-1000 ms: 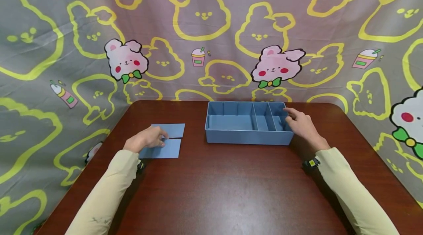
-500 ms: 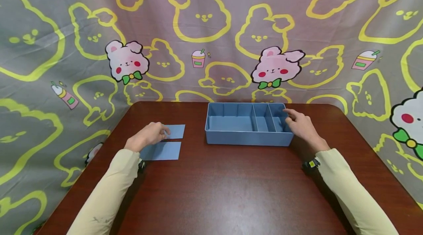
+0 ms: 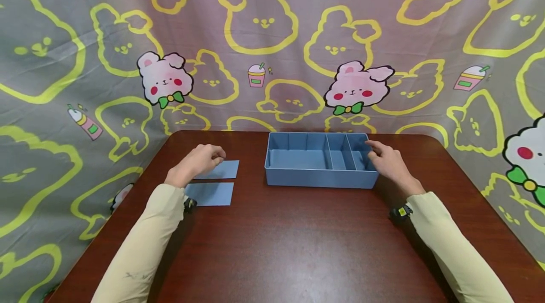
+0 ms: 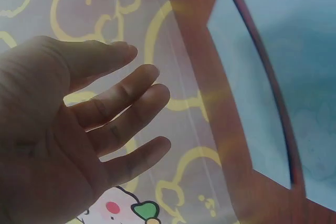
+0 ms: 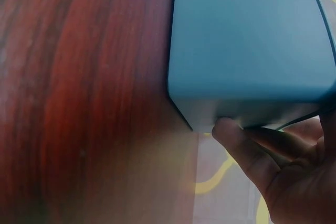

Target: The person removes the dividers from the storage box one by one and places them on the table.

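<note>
My left hand (image 3: 203,158) hovers over two flat, pale blue rectangular panels, the far panel (image 3: 227,169) and the near panel (image 3: 213,194), lying on the table with a narrow gap between them. Its fingers (image 4: 131,114) are spread and slightly bent, and it holds nothing. A blue divided box (image 3: 319,178) stands upright at the table's back, with one wide compartment on the left and two narrower ones on the right. At the box's right end, my right hand (image 3: 389,163) grips the end wall, fingertips over the rim. In the right wrist view, fingers (image 5: 231,132) touch the wall's outer face.
The brown wooden table (image 3: 289,246) has rounded back corners. Right behind it hangs a patterned curtain (image 3: 281,23) with yellow outlines and bunny faces, which also runs along both sides.
My left hand has lifted off the panels and shifted away from me and slightly right. The gap between the panels has widened a little. My right hand and the box have stayed put.
</note>
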A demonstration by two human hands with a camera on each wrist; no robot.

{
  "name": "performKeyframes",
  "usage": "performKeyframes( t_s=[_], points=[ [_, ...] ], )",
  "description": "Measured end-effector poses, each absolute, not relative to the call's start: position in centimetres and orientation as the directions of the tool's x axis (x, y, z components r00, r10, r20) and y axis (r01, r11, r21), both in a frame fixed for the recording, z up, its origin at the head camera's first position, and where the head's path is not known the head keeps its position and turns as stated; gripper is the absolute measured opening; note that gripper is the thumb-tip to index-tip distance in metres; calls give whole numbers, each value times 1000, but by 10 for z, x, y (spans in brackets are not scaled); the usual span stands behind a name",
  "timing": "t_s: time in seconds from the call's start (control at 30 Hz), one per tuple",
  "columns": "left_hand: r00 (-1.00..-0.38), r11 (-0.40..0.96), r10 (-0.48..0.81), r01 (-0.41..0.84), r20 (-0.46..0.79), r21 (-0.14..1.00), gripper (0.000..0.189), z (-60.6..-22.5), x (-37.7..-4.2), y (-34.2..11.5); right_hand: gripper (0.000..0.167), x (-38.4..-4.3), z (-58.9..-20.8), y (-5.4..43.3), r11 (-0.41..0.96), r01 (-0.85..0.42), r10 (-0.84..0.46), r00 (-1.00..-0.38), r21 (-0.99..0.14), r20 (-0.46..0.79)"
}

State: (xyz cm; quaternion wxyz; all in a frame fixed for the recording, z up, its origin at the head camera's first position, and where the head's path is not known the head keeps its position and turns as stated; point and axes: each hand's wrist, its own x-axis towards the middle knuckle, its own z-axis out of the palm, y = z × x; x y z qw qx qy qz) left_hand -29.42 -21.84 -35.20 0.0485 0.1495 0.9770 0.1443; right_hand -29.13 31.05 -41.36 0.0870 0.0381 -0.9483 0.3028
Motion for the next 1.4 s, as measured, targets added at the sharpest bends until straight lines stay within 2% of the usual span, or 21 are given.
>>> performKeyframes(
  t_s=[0.6, 1.4],
  points=[
    [-940, 867, 338, 331, 50, 372, 45, -321, -303, -172, 47, -292, -413, 311, 814, -122, -13, -981, -568, 191],
    [-935, 804, 299, 355, 193, 477, 58, -324, -305, -101, 47, -291, -413, 309, 812, -129, -20, -981, -569, 195]
  ],
)
